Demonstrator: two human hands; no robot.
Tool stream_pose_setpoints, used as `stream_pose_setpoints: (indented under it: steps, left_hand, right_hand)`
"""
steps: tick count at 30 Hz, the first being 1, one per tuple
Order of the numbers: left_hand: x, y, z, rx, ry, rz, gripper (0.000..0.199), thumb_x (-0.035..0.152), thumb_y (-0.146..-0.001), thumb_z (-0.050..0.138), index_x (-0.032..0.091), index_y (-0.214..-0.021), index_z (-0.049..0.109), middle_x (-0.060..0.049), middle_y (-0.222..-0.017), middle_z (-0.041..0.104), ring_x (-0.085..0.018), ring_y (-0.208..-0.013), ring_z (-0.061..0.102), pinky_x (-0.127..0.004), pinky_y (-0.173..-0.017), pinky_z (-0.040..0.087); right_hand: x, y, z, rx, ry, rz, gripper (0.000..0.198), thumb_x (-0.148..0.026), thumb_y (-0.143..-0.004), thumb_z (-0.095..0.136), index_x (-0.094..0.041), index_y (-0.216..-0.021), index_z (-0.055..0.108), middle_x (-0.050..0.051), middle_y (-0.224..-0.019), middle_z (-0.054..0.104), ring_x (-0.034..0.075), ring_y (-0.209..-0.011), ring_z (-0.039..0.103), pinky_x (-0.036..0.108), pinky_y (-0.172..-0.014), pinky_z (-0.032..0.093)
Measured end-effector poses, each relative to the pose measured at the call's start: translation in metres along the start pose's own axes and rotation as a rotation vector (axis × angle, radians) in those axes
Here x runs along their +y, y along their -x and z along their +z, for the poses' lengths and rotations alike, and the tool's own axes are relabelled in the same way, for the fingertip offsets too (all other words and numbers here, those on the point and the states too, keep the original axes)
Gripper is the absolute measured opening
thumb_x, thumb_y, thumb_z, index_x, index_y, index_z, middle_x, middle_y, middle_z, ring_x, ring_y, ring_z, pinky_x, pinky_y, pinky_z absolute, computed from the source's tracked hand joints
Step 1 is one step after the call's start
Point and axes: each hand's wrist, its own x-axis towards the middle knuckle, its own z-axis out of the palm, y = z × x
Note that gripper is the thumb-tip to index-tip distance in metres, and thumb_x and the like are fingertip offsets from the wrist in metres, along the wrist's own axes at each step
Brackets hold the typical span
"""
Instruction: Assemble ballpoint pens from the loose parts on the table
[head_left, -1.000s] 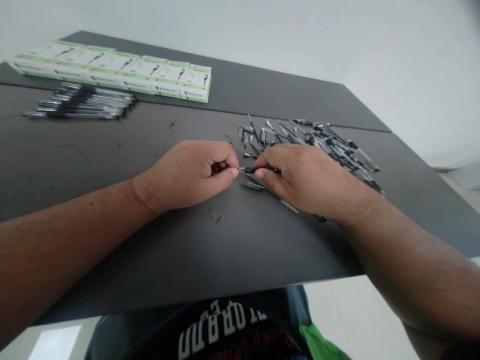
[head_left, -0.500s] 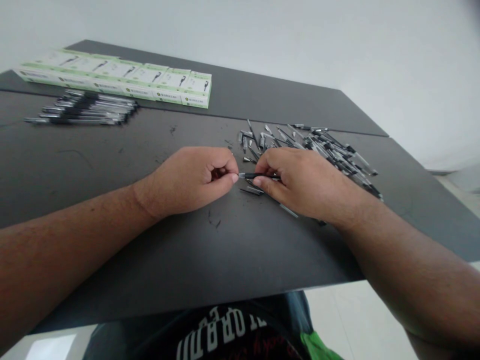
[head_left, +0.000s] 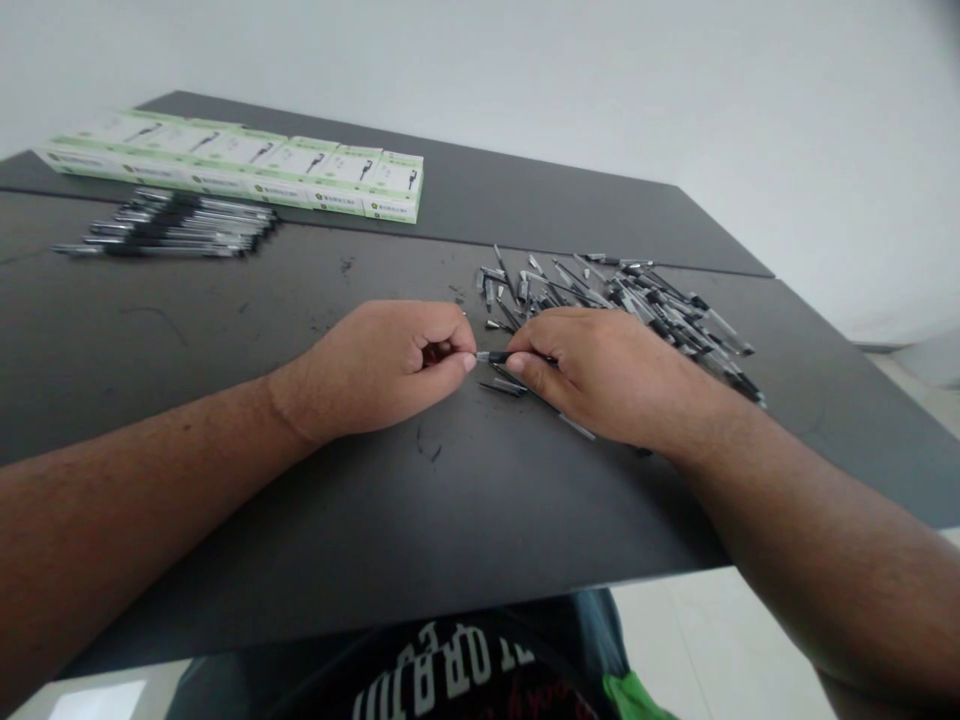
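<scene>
A pen (head_left: 495,357) with a black grip lies level between my two hands, just above the dark table. My left hand (head_left: 401,365) pinches its tip end between thumb and forefinger, hiding the very point. Thumb and fingers of my right hand (head_left: 592,370) are closed round the black grip, and the rest of the barrel is hidden under the palm. Close to the right hand lie loose pen parts (head_left: 501,388), among them thin dark pieces and small metal tips (head_left: 495,324).
A heap of clear barrels and pen pieces (head_left: 675,310) spreads behind my right hand. At the left lies a row of black-gripped pens (head_left: 180,225). Several green and white boxes (head_left: 322,170) stand lined up behind them on the grey table (head_left: 420,540).
Both hands keep nearly the same hold on the pen. The whole view has shifted slightly, so the things at the back appear a little lower.
</scene>
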Motion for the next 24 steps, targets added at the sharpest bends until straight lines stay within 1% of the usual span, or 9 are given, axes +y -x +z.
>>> stream_pose_setpoints:
  steps: [2, 4, 7, 10, 12, 15, 18, 20, 24]
  left_hand:
    - [-0.0001, 0.0000, 0.0003, -0.003, -0.006, -0.007, 0.020, 0.039, -0.100, 0.060, 0.027, -0.096, 0.075, 0.000, -0.084, 0.078, -0.020, -0.077, 0.070, -0.032, -0.077, 0.051]
    - [0.0006, -0.0003, 0.0003, -0.014, -0.012, -0.016, 0.022, 0.039, -0.100, 0.059, 0.026, -0.096, 0.076, 0.000, -0.084, 0.078, -0.020, -0.077, 0.070, -0.032, -0.078, 0.051]
    - [0.0021, -0.0009, -0.0003, -0.026, -0.012, -0.019, 0.023, 0.040, -0.100, 0.057, 0.026, -0.095, 0.075, -0.001, -0.084, 0.078, -0.019, -0.077, 0.070, -0.032, -0.079, 0.051]
    - [0.0025, -0.0014, -0.0004, -0.027, -0.009, -0.021, 0.024, 0.040, -0.099, 0.056, 0.026, -0.095, 0.075, -0.001, -0.084, 0.077, -0.020, -0.078, 0.070, -0.032, -0.078, 0.050]
    - [0.0021, -0.0016, 0.0001, -0.029, -0.015, -0.022, 0.024, 0.041, -0.100, 0.056, 0.026, -0.096, 0.075, -0.001, -0.084, 0.077, -0.020, -0.077, 0.069, -0.033, -0.078, 0.050]
    - [0.0012, -0.0017, 0.0010, -0.033, -0.029, -0.022, 0.025, 0.041, -0.100, 0.057, 0.026, -0.097, 0.076, -0.001, -0.084, 0.077, -0.020, -0.077, 0.069, -0.033, -0.079, 0.050]
    - [0.0008, -0.0014, 0.0010, -0.038, -0.030, -0.015, 0.025, 0.041, -0.101, 0.057, 0.026, -0.098, 0.076, -0.001, -0.085, 0.078, -0.020, -0.078, 0.070, -0.033, -0.080, 0.051]
    - [0.0009, -0.0011, 0.0006, -0.037, -0.027, -0.015, 0.025, 0.041, -0.101, 0.057, 0.026, -0.099, 0.077, -0.001, -0.085, 0.078, -0.020, -0.078, 0.070, -0.033, -0.079, 0.050]
    - [0.0013, -0.0008, 0.0002, -0.033, -0.026, -0.026, 0.025, 0.041, -0.100, 0.057, 0.026, -0.098, 0.076, -0.001, -0.084, 0.078, -0.020, -0.077, 0.069, -0.033, -0.079, 0.050]
  right_hand:
    - [0.0004, 0.0003, 0.0004, 0.029, -0.020, 0.000, 0.023, -0.033, -0.115, 0.070, -0.020, -0.123, 0.087, 0.011, -0.115, 0.090, 0.029, -0.107, 0.081, 0.037, -0.093, 0.054]
    - [0.0010, 0.0002, 0.0010, 0.048, -0.023, 0.007, 0.020, -0.032, -0.111, 0.076, -0.020, -0.123, 0.086, 0.009, -0.114, 0.090, 0.029, -0.104, 0.080, 0.036, -0.091, 0.054]
    - [0.0013, -0.0003, 0.0014, 0.010, -0.004, 0.006, 0.022, -0.031, -0.116, 0.068, -0.020, -0.118, 0.087, 0.010, -0.112, 0.090, 0.029, -0.106, 0.081, 0.038, -0.092, 0.054]
    - [0.0010, -0.0002, 0.0010, -0.011, -0.012, -0.008, 0.029, -0.031, -0.119, 0.061, -0.019, -0.122, 0.088, 0.012, -0.116, 0.090, 0.031, -0.112, 0.082, 0.039, -0.097, 0.055]
    - [0.0008, 0.0004, 0.0007, 0.014, -0.026, 0.000, 0.026, -0.032, -0.116, 0.067, -0.018, -0.126, 0.087, 0.012, -0.118, 0.090, 0.031, -0.111, 0.082, 0.039, -0.096, 0.055]
    - [0.0000, 0.0009, -0.0001, 0.029, -0.022, 0.027, 0.021, -0.032, -0.112, 0.074, -0.019, -0.124, 0.086, 0.010, -0.114, 0.090, 0.030, -0.105, 0.081, 0.038, -0.090, 0.055]
    - [-0.0010, 0.0003, -0.0008, -0.022, -0.010, 0.029, 0.025, -0.031, -0.117, 0.065, -0.019, -0.119, 0.087, 0.011, -0.111, 0.089, 0.031, -0.107, 0.082, 0.039, -0.092, 0.054]
    - [-0.0010, 0.0000, -0.0008, -0.036, -0.012, 0.018, 0.029, -0.031, -0.119, 0.061, -0.019, -0.121, 0.087, 0.011, -0.114, 0.090, 0.031, -0.111, 0.082, 0.040, -0.096, 0.054]
    - [0.0000, 0.0001, -0.0005, 0.023, -0.028, 0.018, 0.023, -0.033, -0.113, 0.073, -0.019, -0.127, 0.085, 0.010, -0.116, 0.090, 0.029, -0.105, 0.081, 0.037, -0.092, 0.055]
